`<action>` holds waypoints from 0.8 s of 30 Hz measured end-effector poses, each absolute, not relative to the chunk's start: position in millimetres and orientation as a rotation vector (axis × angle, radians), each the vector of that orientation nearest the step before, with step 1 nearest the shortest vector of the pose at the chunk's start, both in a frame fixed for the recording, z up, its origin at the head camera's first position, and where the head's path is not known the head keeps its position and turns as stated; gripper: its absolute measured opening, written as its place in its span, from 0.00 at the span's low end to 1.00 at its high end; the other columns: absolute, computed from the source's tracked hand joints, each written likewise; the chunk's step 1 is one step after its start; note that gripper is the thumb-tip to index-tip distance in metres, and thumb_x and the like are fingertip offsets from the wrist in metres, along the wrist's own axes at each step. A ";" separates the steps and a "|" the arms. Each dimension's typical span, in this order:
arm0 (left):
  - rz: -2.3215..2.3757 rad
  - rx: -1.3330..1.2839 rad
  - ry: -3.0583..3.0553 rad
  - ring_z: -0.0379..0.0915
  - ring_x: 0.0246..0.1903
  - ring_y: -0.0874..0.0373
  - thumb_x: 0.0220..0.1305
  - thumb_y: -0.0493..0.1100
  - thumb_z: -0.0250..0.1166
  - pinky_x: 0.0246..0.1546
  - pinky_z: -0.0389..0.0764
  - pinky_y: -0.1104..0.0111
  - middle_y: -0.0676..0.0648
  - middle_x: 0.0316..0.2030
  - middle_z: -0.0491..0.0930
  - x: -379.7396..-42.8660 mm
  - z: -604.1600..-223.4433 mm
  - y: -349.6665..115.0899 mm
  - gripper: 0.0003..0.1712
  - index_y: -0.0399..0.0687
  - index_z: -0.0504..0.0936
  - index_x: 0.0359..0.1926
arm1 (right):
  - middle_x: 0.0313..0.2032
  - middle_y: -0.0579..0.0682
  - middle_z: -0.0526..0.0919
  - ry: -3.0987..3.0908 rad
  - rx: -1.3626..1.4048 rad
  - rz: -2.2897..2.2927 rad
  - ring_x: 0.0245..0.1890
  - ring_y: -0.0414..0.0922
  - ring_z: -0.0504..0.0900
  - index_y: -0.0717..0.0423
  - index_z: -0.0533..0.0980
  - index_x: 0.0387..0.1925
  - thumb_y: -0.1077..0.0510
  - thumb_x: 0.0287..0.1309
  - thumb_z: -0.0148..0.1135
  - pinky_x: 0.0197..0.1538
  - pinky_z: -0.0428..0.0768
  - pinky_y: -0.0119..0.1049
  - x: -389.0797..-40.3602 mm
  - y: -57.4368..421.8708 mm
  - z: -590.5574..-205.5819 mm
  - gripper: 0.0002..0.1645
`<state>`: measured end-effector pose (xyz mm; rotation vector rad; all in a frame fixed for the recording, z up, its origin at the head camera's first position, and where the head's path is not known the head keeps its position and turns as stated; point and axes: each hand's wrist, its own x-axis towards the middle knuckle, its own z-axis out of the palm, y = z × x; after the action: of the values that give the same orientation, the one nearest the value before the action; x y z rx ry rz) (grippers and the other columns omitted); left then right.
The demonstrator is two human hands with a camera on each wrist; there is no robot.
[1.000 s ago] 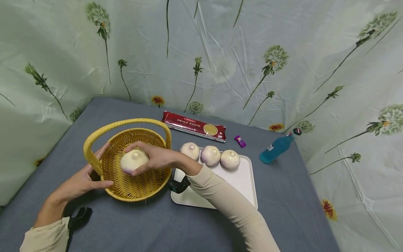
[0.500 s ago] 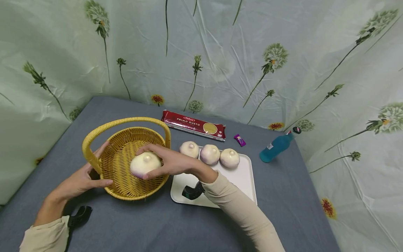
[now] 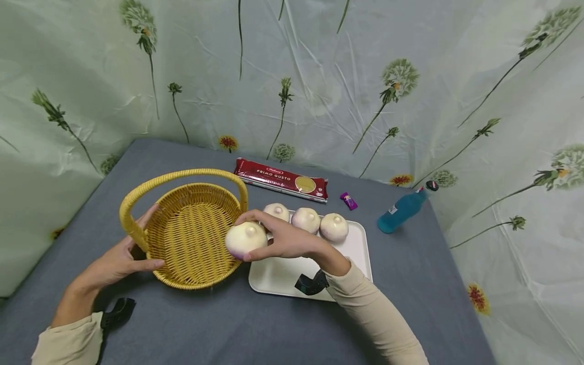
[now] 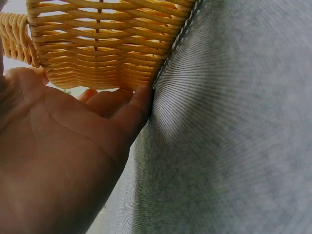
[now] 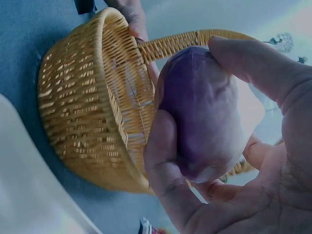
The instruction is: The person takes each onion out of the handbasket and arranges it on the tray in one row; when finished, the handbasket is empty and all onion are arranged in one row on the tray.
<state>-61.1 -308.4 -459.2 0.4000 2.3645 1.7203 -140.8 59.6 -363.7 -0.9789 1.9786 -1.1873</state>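
My right hand point(image 3: 292, 239) holds a white and purple turnip point(image 3: 243, 241) between thumb and fingers, over the gap between basket and tray. In the right wrist view, the purple side of the turnip point(image 5: 204, 112) faces the camera. A yellow wicker basket point(image 3: 193, 248) with an arched handle stands on the left, nothing inside it. My left hand point(image 3: 111, 263) grips its left side, thumb over the rim; in the left wrist view the fingers lie against the weave point(image 4: 107, 53). Several more turnips, including one point(image 3: 334, 227) at the right, sit in a row at the white tray's point(image 3: 287, 281) far edge.
Behind the basket and tray lies a red pasta packet point(image 3: 282, 180). A small purple wrapped candy point(image 3: 349, 201) is to its right. A blue bottle point(image 3: 403, 210) stands at the far right of the grey-covered table point(image 3: 205, 329). A flowered curtain point(image 3: 319, 76) hangs behind.
My right hand has moved the turnip rightward, out from inside the basket to past its right rim. The left hand and the basket have stayed in place.
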 end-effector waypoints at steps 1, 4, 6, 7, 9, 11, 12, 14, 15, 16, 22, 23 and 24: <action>1.719 0.404 2.366 0.29 0.75 0.45 0.60 0.28 0.69 0.52 0.55 0.90 0.46 0.79 0.21 -61.1 -459.0 -308.0 0.68 0.69 0.28 0.80 | 0.59 0.41 0.73 1.986 -0.968 -1.191 0.56 0.40 0.74 0.40 0.69 0.61 0.56 0.55 0.74 0.58 0.76 0.39 -140.8 64.2 -363.7 0.34; 1.711 0.406 2.374 0.33 0.75 0.59 0.60 0.28 0.69 0.52 0.56 0.90 0.49 0.79 0.22 -60.8 -458.9 -307.3 0.68 0.69 0.28 0.80 | 0.61 0.40 0.70 2.023 -0.924 -1.199 0.58 0.41 0.73 0.38 0.69 0.61 0.55 0.55 0.75 0.58 0.76 0.42 -140.0 79.3 -364.4 0.34; 1.710 0.405 2.376 0.35 0.74 0.64 0.60 0.28 0.69 0.52 0.56 0.89 0.51 0.79 0.22 -60.9 -458.9 -307.2 0.68 0.69 0.28 0.80 | 0.62 0.41 0.69 2.057 -0.886 -1.219 0.58 0.43 0.73 0.37 0.69 0.60 0.56 0.54 0.75 0.59 0.76 0.44 -138.7 90.1 -365.6 0.35; 1.710 0.402 2.376 0.35 0.74 0.65 0.60 0.28 0.69 0.52 0.56 0.89 0.52 0.79 0.22 -60.9 -458.8 -307.3 0.68 0.69 0.28 0.80 | 0.62 0.40 0.68 2.075 -0.862 -1.230 0.58 0.43 0.73 0.37 0.69 0.60 0.56 0.54 0.76 0.59 0.76 0.45 -138.0 95.5 -366.2 0.35; 1.705 0.395 2.376 0.36 0.73 0.66 0.60 0.29 0.69 0.52 0.56 0.89 0.52 0.79 0.23 -61.2 -458.8 -307.6 0.68 0.69 0.28 0.79 | 0.64 0.41 0.66 2.104 -0.816 -1.256 0.58 0.45 0.73 0.37 0.68 0.60 0.56 0.54 0.76 0.59 0.76 0.46 -136.1 106.9 -367.7 0.36; 1.710 0.394 2.373 0.38 0.72 0.68 0.60 0.28 0.69 0.52 0.57 0.89 0.52 0.79 0.23 -61.4 -459.0 -307.9 0.68 0.69 0.28 0.79 | 0.64 0.42 0.65 2.134 -0.784 -1.270 0.58 0.47 0.73 0.37 0.68 0.60 0.56 0.54 0.76 0.59 0.75 0.47 -135.1 118.0 -368.6 0.36; 1.712 0.394 2.370 0.38 0.71 0.69 0.60 0.28 0.68 0.52 0.58 0.89 0.52 0.79 0.24 -61.3 -459.1 -308.1 0.68 0.69 0.28 0.79 | 0.64 0.43 0.65 2.149 -0.774 -1.271 0.58 0.47 0.73 0.37 0.68 0.60 0.55 0.54 0.76 0.59 0.76 0.48 -134.6 123.6 -369.0 0.35; 1.718 0.394 2.363 0.40 0.69 0.75 0.60 0.28 0.68 0.52 0.58 0.89 0.53 0.79 0.24 -61.1 -459.5 -308.7 0.68 0.69 0.28 0.79 | 0.66 0.44 0.64 2.167 -0.761 -1.284 0.59 0.48 0.73 0.36 0.68 0.60 0.55 0.54 0.76 0.58 0.76 0.48 -133.9 133.8 -370.0 0.35; 1.721 0.397 2.361 0.41 0.68 0.76 0.60 0.28 0.68 0.52 0.58 0.89 0.53 0.79 0.24 -61.0 -459.7 -308.9 0.68 0.69 0.28 0.80 | 0.67 0.45 0.64 2.174 -0.759 -1.293 0.60 0.49 0.73 0.37 0.68 0.60 0.55 0.54 0.75 0.58 0.77 0.48 -133.6 138.8 -370.6 0.35; 1.724 0.399 2.357 0.42 0.67 0.77 0.60 0.27 0.68 0.52 0.59 0.88 0.53 0.79 0.24 -61.0 -459.8 -309.0 0.68 0.69 0.28 0.80 | 0.68 0.47 0.63 2.177 -0.756 -1.308 0.60 0.49 0.72 0.38 0.69 0.60 0.56 0.54 0.75 0.57 0.77 0.48 -133.2 143.8 -371.0 0.35; 1.724 0.417 2.348 0.44 0.66 0.78 0.60 0.27 0.68 0.51 0.62 0.87 0.46 0.79 0.24 -62.5 -459.7 -308.5 0.68 0.68 0.28 0.80 | 0.68 0.52 0.60 2.232 -0.648 -1.354 0.61 0.55 0.72 0.43 0.66 0.63 0.56 0.56 0.75 0.55 0.78 0.45 -129.8 174.1 -374.2 0.37; 1.724 0.421 2.347 0.45 0.66 0.78 0.60 0.27 0.68 0.51 0.62 0.87 0.45 0.79 0.24 -62.8 -459.6 -308.4 0.68 0.68 0.28 0.80 | 0.67 0.52 0.60 2.252 -0.624 -1.343 0.60 0.56 0.72 0.43 0.65 0.64 0.56 0.56 0.74 0.55 0.78 0.44 -129.6 179.1 -375.0 0.38; 1.725 0.421 2.346 0.45 0.66 0.78 0.60 0.27 0.68 0.50 0.62 0.87 0.44 0.79 0.24 -62.9 -459.5 -308.3 0.68 0.68 0.28 0.80 | 0.67 0.52 0.60 2.265 -0.605 -1.336 0.61 0.57 0.71 0.43 0.65 0.64 0.55 0.56 0.74 0.55 0.78 0.45 -129.5 183.9 -375.7 0.38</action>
<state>-62.9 -308.3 -459.5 0.4214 2.3464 1.7255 -129.5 183.9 -375.7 -0.6048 2.2654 -1.3356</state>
